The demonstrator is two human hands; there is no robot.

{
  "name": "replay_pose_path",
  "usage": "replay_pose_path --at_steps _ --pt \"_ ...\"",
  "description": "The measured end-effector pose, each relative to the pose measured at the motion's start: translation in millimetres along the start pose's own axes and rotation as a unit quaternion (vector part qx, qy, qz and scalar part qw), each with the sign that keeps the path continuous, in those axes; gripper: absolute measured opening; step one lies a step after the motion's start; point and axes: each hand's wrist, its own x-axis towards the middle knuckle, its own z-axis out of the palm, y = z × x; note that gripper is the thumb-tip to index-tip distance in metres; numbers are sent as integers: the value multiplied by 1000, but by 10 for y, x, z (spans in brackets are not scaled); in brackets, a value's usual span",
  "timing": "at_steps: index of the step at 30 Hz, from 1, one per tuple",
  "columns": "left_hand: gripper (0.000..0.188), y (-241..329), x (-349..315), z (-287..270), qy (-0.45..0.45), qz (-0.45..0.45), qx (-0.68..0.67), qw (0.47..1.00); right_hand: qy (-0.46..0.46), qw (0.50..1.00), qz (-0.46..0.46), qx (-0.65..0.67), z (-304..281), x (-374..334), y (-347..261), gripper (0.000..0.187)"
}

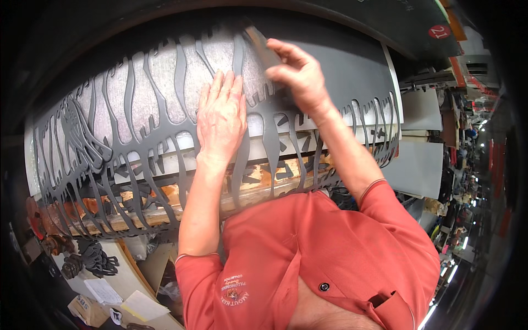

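Note:
A dark grey sheet (pixel 330 60), which looks like foam or rubber, lies over a pale worn board (pixel 159 71). Rows of long curved openings leave thin strips of it, and its cut near part hangs over the front edge. My left hand (pixel 221 118) rests flat on this cut part, fingers stretched out and holding nothing. Farther right, my right hand (pixel 297 71) has thumb and fingers curled at a long narrow brownish-grey object (pixel 260 47), blurred by motion; its kind is unclear. A bundle of dark narrow looped pieces (pixel 82 132) lies at the left.
A dark machine beam (pixel 352 22) spans the far side above the sheet. Small dark offcuts (pixel 283 170) lie on a wooden ledge below. At lower left, a side table (pixel 124 264) bears dark pieces (pixel 99 258) and papers (pixel 146 305). Grey panels (pixel 415 168) stand right.

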Motion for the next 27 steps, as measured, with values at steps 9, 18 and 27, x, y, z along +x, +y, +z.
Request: replay_pose_path --at_steps 9,18,27 --pt "43 115 53 -63 -61 -40 1 997 84 924 154 340 -505 -87 -415 54" --pt "82 1076 262 269 35 -8 -369 929 152 859 172 458 18 -656 -537 56" --pt "71 906 265 276 79 29 -325 942 172 876 161 420 74 -683 -542 59"
